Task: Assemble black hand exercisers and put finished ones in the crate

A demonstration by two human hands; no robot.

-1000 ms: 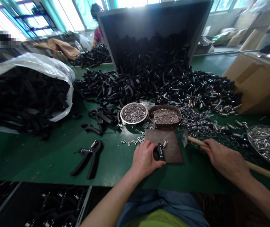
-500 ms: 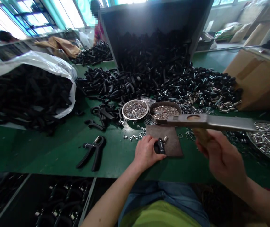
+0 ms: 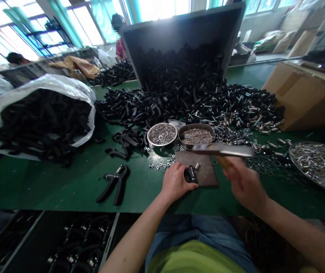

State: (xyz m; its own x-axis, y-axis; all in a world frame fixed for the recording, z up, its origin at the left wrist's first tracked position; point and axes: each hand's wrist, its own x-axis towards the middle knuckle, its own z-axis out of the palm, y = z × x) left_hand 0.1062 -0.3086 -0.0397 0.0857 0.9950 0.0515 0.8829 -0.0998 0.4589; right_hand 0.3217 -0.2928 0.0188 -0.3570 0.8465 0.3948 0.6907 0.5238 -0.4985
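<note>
My left hand (image 3: 178, 180) is closed round a black plastic handle part (image 3: 192, 174), pressing it against a flat brown metal plate (image 3: 208, 170). A small metal spring (image 3: 197, 166) shows beside that part, over the plate. My right hand (image 3: 244, 184) grips the wooden handle of a hammer (image 3: 225, 149), whose head hangs above the plate's far edge, slightly blurred. On the green table to the left lies a hand grip trainer (image 3: 113, 184) with two black handles and a spring.
A round dish (image 3: 162, 135) of metal rings and an oval tin (image 3: 197, 135) of small metal pieces stand behind the plate. A bag of black parts (image 3: 45, 121) is at left, a cardboard box (image 3: 304, 98) and a tray of metal pins (image 3: 318, 163) at right. Two people are in the background.
The hammer has moved left and slightly nearer the plate with my right hand. My left hand keeps its hold on the black part. The whole view has shifted slightly.
</note>
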